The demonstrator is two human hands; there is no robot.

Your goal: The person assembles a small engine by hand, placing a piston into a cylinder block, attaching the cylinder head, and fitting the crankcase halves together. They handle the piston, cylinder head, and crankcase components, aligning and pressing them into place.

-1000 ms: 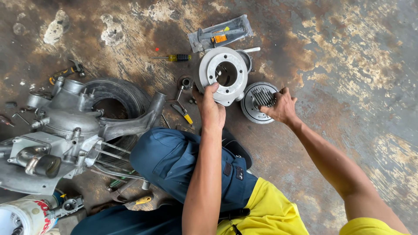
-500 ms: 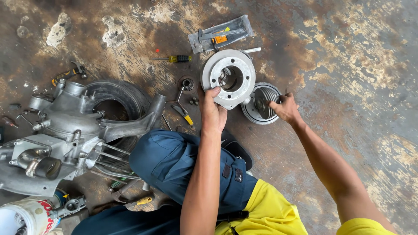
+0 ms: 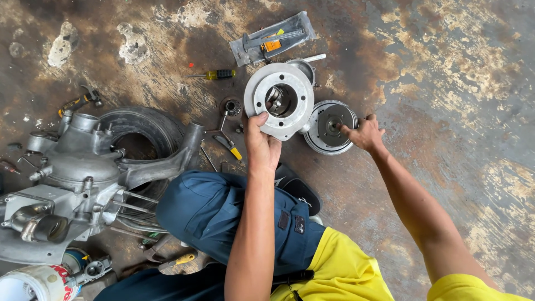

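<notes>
Head view shows me both hands over a stained concrete floor. My left hand is closed on the lower edge of a grey metal ring plate and holds it tilted, just above the floor. My right hand rests with bent fingers on the round finned disc, which lies flat just beside the plate; I cannot tell if it really grips it. Left of them lie an engine casing against a black tyre, a yellow-handled screwdriver and a plastic tool pack.
</notes>
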